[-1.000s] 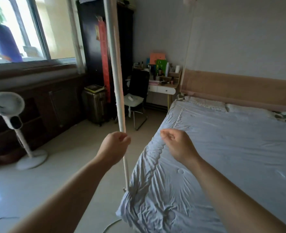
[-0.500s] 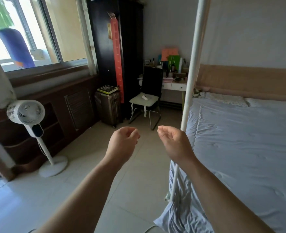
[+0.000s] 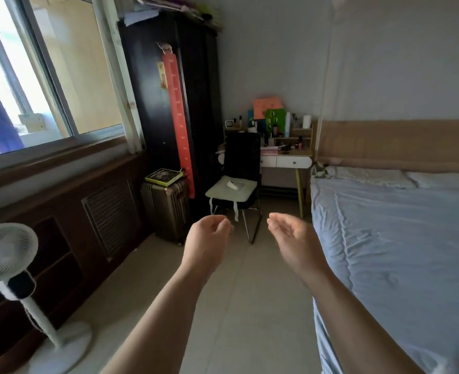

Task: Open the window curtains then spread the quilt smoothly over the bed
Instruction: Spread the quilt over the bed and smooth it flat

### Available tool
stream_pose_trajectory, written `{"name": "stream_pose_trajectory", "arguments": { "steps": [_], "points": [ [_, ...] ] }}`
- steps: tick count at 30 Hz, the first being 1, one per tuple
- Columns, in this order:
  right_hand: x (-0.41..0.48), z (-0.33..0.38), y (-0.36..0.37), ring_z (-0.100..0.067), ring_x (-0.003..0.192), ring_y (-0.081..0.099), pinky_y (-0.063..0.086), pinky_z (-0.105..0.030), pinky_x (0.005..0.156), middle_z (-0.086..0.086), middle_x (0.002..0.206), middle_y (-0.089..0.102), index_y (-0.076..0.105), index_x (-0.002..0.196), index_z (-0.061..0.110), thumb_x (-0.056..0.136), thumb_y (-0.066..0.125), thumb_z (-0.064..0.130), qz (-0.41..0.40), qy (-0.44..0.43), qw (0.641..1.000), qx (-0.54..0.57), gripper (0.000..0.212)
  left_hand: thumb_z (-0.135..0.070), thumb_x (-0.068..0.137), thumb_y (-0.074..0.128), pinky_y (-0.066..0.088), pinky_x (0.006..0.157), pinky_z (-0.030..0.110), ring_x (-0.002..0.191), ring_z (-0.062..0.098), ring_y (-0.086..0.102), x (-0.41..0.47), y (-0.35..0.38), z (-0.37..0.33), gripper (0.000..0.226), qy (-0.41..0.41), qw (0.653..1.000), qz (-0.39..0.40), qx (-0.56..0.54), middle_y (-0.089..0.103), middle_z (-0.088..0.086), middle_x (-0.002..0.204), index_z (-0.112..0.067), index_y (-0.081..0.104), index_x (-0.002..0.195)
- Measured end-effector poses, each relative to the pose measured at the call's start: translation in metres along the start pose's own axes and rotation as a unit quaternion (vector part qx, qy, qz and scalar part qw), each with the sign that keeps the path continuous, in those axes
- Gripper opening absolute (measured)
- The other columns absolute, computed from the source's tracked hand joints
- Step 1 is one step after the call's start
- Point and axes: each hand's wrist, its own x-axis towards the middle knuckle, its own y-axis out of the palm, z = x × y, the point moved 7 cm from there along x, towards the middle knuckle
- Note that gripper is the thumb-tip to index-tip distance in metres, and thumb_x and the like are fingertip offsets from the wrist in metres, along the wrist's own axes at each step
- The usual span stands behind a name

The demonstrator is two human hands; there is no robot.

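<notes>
Right hand (image 3: pixel 290 240) hangs loosely curled and empty, near the pale blue quilt's (image 3: pixel 400 238) left edge; left hand (image 3: pixel 209 238), likewise empty, sits farther off over the floor (image 3: pixel 236 306); the quilt lies rightward on the bed (image 3: pixel 320 170), long axis running toward the headboard (image 3: pixel 398 141).

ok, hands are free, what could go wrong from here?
1. The quilt is creased along its window-side edge, and the left hand and right hand hold nothing: it may be left unsmoothed.
2. The fan stands below the window; a step that way could knock it.
</notes>
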Motion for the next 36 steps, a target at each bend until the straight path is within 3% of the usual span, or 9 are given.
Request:
{"name": "stream_pose_trajectory", "arguments": {
  "steps": [7,12,20,24,26,28,32,36],
  "points": [
    [0.128,-0.008,0.043,0.003,0.096,0.059,0.041,-0.003,0.076,0.007,0.109,0.066,0.064,0.12,0.015,0.095,0.056,0.024,-0.032,0.002,0.999,-0.033,0.028,-0.019,0.094,0.05,0.039,0.066,0.032,0.073,0.018,0.053,0.15,0.008,0.013,0.03,0.015,0.998,0.052,-0.007,0.059,0.004,0.079,-0.029,0.055,0.066],
    [0.207,-0.042,0.054,-0.004,0.102,0.061,0.04,-0.009,0.08,0.007,0.107,0.065,0.065,0.118,0.015,0.094,0.056,0.023,-0.106,0.032,0.992,-0.056,0.026,-0.02,0.091,0.051,0.041,0.065,0.033,0.071,0.018,0.054,0.254,0.046,0.03,0.024,0.034,0.992,0.121,-0.013,0.061,0.005,0.077,-0.025,0.06,0.07],
    [0.319,-0.075,0.078,-0.007,0.102,0.059,0.041,-0.017,0.085,0.0,0.116,0.066,0.064,0.12,0.012,0.095,0.055,0.019,-0.238,0.076,0.964,-0.085,0.028,-0.022,0.093,0.049,0.042,0.069,0.032,0.075,0.018,0.056,0.427,0.089,0.036,0.029,0.09,0.967,0.238,0.0,0.059,0.001,0.08,-0.031,0.049,0.065],
    [0.35,-0.076,0.072,-0.004,0.101,0.057,0.038,-0.012,0.082,-0.001,0.117,0.066,0.064,0.121,0.007,0.094,0.055,0.016,-0.272,0.086,0.952,-0.109,0.029,-0.024,0.093,0.049,0.049,0.073,0.033,0.079,0.022,0.064,0.475,0.116,0.026,0.028,0.103,0.959,0.263,-0.012,0.068,0.002,0.085,-0.034,0.054,0.067],
    [0.383,-0.099,0.053,-0.004,0.101,0.057,0.037,-0.012,0.082,-0.002,0.117,0.067,0.064,0.12,0.007,0.094,0.056,0.017,-0.329,0.105,0.928,-0.137,0.03,-0.024,0.093,0.049,0.046,0.071,0.031,0.078,0.021,0.062,0.516,0.172,0.026,0.027,0.107,0.939,0.326,-0.019,0.067,0.002,0.084,-0.032,0.055,0.068],
    [0.399,-0.107,0.041,-0.006,0.102,0.058,0.039,-0.016,0.085,-0.002,0.116,0.067,0.065,0.119,0.008,0.094,0.055,0.018,-0.346,0.106,0.92,-0.15,0.029,-0.025,0.093,0.048,0.046,0.07,0.029,0.079,0.017,0.063,0.532,0.203,0.026,0.022,0.102,0.931,0.349,-0.026,0.069,0.0,0.089,-0.031,0.059,0.075],
    [0.449,-0.142,0.007,-0.016,0.11,0.061,0.045,-0.027,0.096,-0.004,0.115,0.068,0.066,0.118,0.01,0.094,0.054,0.02,-0.384,0.118,0.902,-0.156,0.029,-0.026,0.096,0.048,0.051,0.074,0.027,0.088,0.012,0.066,0.576,0.275,0.026,0.024,0.088,0.92,0.378,-0.045,0.07,-0.005,0.097,-0.018,0.068,0.107],
    [0.516,-0.175,-0.042,-0.013,0.107,0.061,0.043,-0.021,0.09,-0.004,0.116,0.068,0.064,0.121,0.009,0.094,0.053,0.019,-0.399,0.127,0.896,-0.15,0.031,-0.027,0.097,0.046,0.049,0.068,0.023,0.088,0.007,0.063,0.627,0.355,0.008,0.028,0.102,0.913,0.393,-0.042,0.069,-0.005,0.1,-0.016,0.064,0.116]
  ]
}}
